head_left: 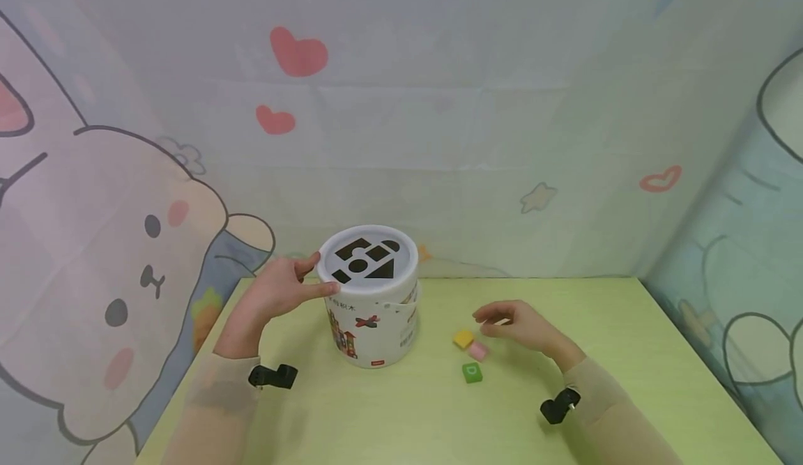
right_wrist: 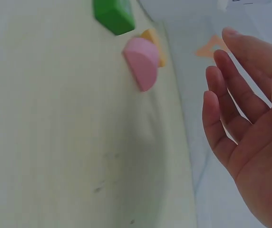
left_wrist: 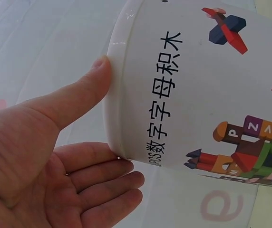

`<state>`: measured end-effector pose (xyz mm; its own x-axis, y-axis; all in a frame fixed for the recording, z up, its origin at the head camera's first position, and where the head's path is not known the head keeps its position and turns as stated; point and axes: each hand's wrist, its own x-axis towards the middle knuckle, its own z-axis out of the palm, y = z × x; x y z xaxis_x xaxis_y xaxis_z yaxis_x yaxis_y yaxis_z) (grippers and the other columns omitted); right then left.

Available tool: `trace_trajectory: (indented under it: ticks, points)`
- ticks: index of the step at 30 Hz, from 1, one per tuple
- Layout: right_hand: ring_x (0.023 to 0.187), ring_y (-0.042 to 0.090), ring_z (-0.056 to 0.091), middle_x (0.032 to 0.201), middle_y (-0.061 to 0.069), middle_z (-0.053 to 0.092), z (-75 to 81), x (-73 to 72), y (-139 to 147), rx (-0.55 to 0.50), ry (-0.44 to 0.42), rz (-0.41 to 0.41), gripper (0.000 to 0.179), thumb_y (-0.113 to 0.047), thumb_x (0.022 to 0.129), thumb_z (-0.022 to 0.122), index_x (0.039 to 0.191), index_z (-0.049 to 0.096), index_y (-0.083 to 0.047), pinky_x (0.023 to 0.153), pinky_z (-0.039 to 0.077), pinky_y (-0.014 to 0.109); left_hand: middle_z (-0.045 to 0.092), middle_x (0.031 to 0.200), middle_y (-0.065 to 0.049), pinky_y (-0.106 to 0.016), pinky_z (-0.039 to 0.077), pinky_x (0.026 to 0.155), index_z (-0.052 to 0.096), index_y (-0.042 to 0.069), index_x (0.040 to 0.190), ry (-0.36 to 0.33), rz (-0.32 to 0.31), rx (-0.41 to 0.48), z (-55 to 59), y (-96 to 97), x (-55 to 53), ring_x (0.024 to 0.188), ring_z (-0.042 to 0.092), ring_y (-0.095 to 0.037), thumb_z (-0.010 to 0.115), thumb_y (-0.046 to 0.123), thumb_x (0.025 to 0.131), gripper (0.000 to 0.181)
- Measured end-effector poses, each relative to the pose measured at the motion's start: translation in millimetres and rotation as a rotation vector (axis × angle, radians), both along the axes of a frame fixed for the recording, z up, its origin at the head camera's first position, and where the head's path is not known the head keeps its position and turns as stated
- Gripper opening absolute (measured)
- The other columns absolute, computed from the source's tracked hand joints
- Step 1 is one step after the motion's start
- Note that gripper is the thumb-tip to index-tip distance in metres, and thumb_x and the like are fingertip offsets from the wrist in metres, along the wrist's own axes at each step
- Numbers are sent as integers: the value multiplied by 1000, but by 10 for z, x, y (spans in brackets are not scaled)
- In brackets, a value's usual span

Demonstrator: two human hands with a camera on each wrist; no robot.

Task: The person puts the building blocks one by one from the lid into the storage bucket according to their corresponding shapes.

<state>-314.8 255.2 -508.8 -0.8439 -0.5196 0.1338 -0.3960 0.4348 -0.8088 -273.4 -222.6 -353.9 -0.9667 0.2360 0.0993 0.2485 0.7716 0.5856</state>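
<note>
A white toy-block bucket (head_left: 370,322) stands upright on the table, printed with block pictures and dark characters. Its lid (head_left: 326,273) has several shaped holes. My left hand (head_left: 285,287) grips the lid's rim from the left, with the thumb (left_wrist: 91,80) and fingertips (left_wrist: 126,166) against its edge. To the right of the bucket lie a yellow block (head_left: 463,339), a pink half-round block (right_wrist: 143,64) and a green block (head_left: 472,372). Beside them my right hand (head_left: 517,325) hovers over the table, fingers loosely bent and holding nothing.
The light green table (head_left: 389,423) ends at the back against a printed cloth (head_left: 439,137) with hearts and a large rabbit. Each wrist wears a small black camera mount, the left mount (head_left: 272,376) hanging in front of the bucket.
</note>
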Motion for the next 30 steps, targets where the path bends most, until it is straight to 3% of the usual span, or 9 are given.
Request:
trace_trajectory:
  ticks: [6,11,18,23,30]
  points:
    - [106,18,70,121,3,77,-139,124,7,27,-70,78,29,-21,100,80,126,79,-9,90,56,32,53,152,-31,-38,44,70,45,4,160,5,1,-7,-11,2,-7,89,57,-28,82,56,92,93]
    - [99,17,71,116,1,78,-158,235,-54,89,-79,150,31,-19,95,84,124,80,-11,87,58,33,53,152,-30,-40,46,76,45,4,160,7,8,-9,-19,3,-6,108,61,-31,82,56,92,93]
    - [96,16,70,113,-5,77,-181,311,-86,156,-56,145,35,-18,90,88,123,80,-11,84,57,30,54,152,-28,-42,49,82,45,4,159,16,6,-10,-36,-2,-11,122,63,-35,81,57,92,93]
    - [95,18,70,110,-5,77,-172,346,-102,155,-27,152,34,-16,90,89,122,80,-10,83,58,31,54,152,-28,-41,47,78,44,5,160,16,5,-12,-40,-10,-10,109,62,-32,81,57,93,93]
    - [94,15,70,113,-3,77,-169,384,-110,156,-15,141,33,-14,89,90,120,80,-9,83,58,31,54,152,-28,-41,47,79,44,5,160,12,6,-17,-19,-8,8,109,62,-30,81,57,93,93]
